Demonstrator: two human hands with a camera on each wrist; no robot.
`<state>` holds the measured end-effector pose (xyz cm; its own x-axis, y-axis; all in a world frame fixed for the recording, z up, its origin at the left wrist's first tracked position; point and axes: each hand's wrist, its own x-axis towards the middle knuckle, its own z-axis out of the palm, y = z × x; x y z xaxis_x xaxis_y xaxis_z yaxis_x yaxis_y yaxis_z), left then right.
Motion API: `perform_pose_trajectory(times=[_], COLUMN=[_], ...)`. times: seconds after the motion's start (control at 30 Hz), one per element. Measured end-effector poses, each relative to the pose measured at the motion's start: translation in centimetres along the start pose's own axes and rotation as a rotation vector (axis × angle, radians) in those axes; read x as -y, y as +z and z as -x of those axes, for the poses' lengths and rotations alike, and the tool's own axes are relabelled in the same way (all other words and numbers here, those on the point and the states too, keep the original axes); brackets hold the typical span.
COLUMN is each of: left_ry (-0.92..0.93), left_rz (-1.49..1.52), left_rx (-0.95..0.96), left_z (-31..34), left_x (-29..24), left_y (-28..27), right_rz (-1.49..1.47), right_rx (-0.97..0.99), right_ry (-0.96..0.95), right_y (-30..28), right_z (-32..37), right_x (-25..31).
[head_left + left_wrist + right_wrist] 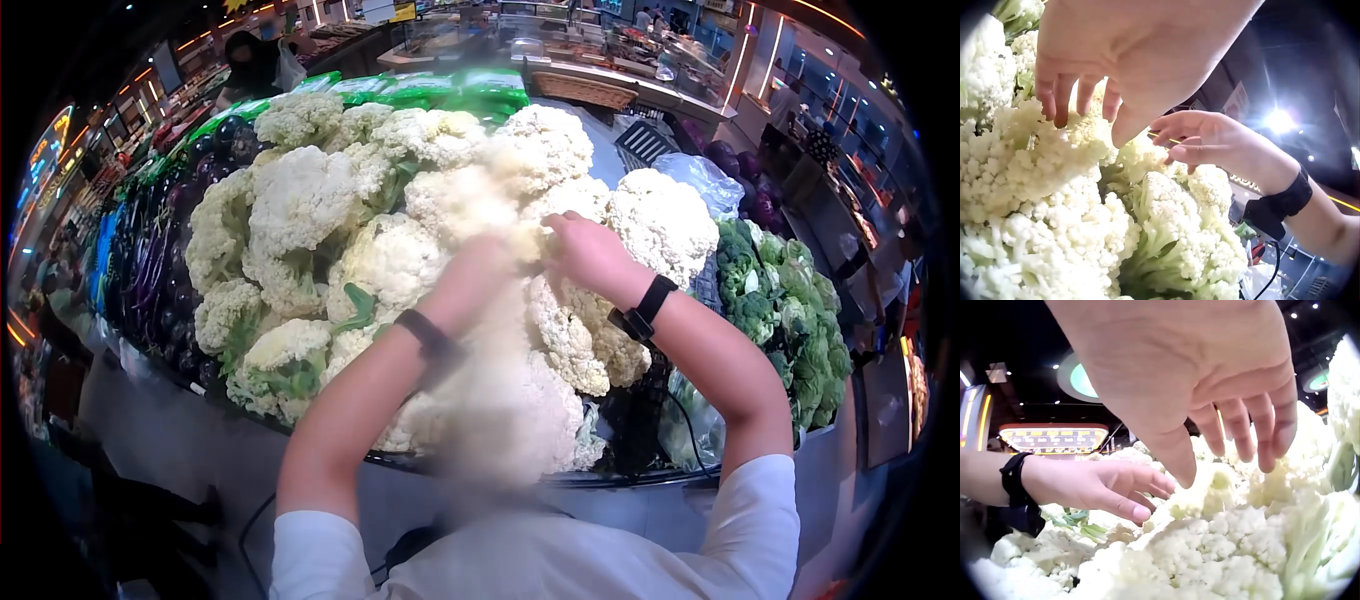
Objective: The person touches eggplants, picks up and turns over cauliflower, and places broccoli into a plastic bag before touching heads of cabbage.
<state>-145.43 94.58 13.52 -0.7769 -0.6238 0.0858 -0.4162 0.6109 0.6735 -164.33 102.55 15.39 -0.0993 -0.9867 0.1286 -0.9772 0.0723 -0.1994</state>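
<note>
Your left hand (476,282) and right hand (594,260) spread loosely to the left and right of the yellowish cauliflower (1211,495), which lies just beneath and between them, neither plainly nearer, its long axis unclear.

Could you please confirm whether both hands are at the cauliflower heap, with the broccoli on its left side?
Not quite: the head view shows the broccoli on the right side of the cauliflower heap. The left hand and right hand are indeed at the heap.
</note>
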Motion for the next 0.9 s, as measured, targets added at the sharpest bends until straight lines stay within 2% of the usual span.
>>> perform_pose_trajectory(times=[0.1, 0.17, 0.2, 0.27, 0.33, 0.47, 0.53, 0.63, 0.73, 0.8, 0.87, 0.9], left_ry=[0.107, 0.173, 0.203, 0.277, 0.217, 0.168, 0.203, 0.274, 0.301, 0.247, 0.146, 0.102], left_rz=[0.085, 0.015, -0.072, -0.251, -0.342, -0.429, -0.460, -0.472, -0.495, -0.513, -0.513, -0.517], left_rx=[-0.066, -0.233, -0.255, -0.302, -0.236, -0.154, -0.162, -0.240, -0.225, -0.183, -0.148, -0.029], left_z=[1.2, -0.2, -0.3, -0.8, -0.6, 1.2, 1.0, 0.5, 1.0, 1.7, 2.3, 2.4], left_x=[0.5, 4.4, 5.3, 6.2, 5.8, 4.3, 4.9, 6.2, 6.2, 5.6, 4.8, 4.1], left_y=[0.2, 3.8, 4.7, 5.6, 5.5, 5.0, 5.2, 6.5, 6.9, 6.5, 6.3, 5.5], right_rz=[0.073, 0.191, 0.250, 0.240, 0.219, 0.198, 0.196, 0.179, 0.200, 0.257, 0.226, 0.207], right_rx=[-0.103, 0.071, 0.156, 0.292, 0.387, 0.432, 0.414, 0.555, 0.506, 0.512, 0.368, 0.408], right_ry=[-0.400, -0.427, -0.439, -0.365, -0.311, -0.364, -0.359, -0.296, -0.310, -0.310, -0.282, -0.287], right_y=[3.0, 3.7, 3.9, 1.8, 0.4, 1.2, 1.8, 0.4, 0.8, 0.6, 0.7, 0.9], right_z=[-0.5, -0.1, 0.2, 0.6, 0.9, 0.6, 0.6, 0.6, 0.8, 0.7, 1.1, 1.0], right_x=[-2.4, -2.3, -2.0, -0.2, 0.8, -0.1, -0.1, 1.4, 1.3, 1.1, 0.8, 0.6])
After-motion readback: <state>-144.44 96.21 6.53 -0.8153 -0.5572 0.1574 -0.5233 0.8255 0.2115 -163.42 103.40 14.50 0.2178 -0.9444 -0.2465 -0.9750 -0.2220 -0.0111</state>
